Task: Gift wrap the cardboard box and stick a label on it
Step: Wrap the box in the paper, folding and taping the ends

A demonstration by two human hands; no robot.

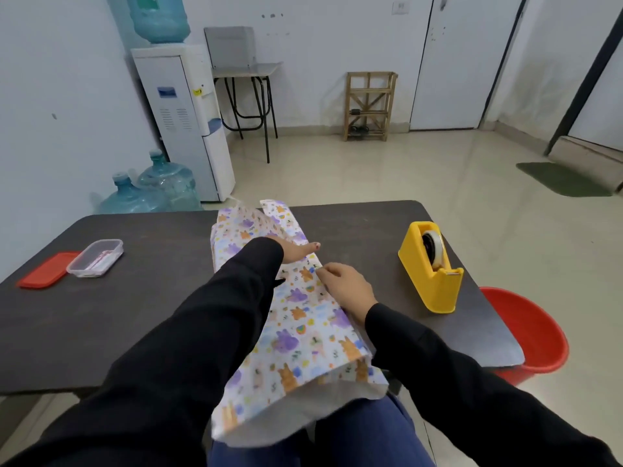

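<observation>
Head view: we are wrapping, roughly halfway. Paper (303, 332) is covering the box mid-worktop (151, 315), both ends gaping open. Our left hand (296, 251) is pressing flat on top; right fingers (329, 269) are pinching the seam. Taping, end folds and label are waiting.

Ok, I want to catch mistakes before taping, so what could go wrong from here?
Both hands are occupied: the left hand presses flat on the wrapping paper while the right hand pinches its seam edge. Reaching for the tape dispenser probably means releasing one, so the seam may spring open. Also, the paper's near end hangs past the table edge over the lap, so it could crease or slide off.
</observation>
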